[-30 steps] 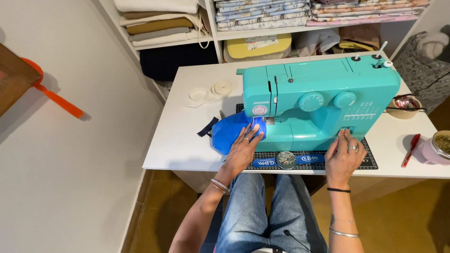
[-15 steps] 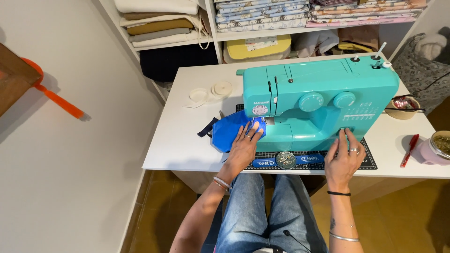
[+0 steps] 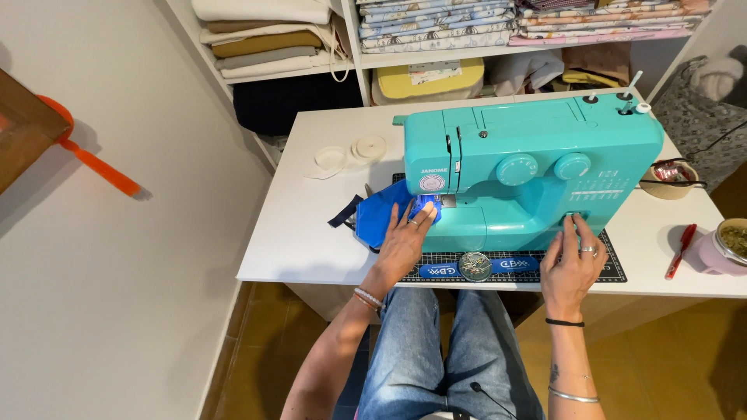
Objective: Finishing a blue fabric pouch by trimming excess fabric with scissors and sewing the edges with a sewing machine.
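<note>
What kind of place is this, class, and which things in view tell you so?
Most likely a home sewing room: a turquoise sewing machine on a white table, shelves of folded fabric behind, and a cutting mat underneath.

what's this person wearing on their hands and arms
Both arms are bare, with no sleeves. The left hand has a ring on one finger and thin bracelets at the wrist. The right hand wears rings, a black band at the wrist, a silver bangle further up the forearm and a small dark tattoo.

sewing machine [image 3: 529, 167] on table [image 3: 311, 233], fabric [image 3: 381, 218] left, mat [image 3: 607, 268] beneath
</note>
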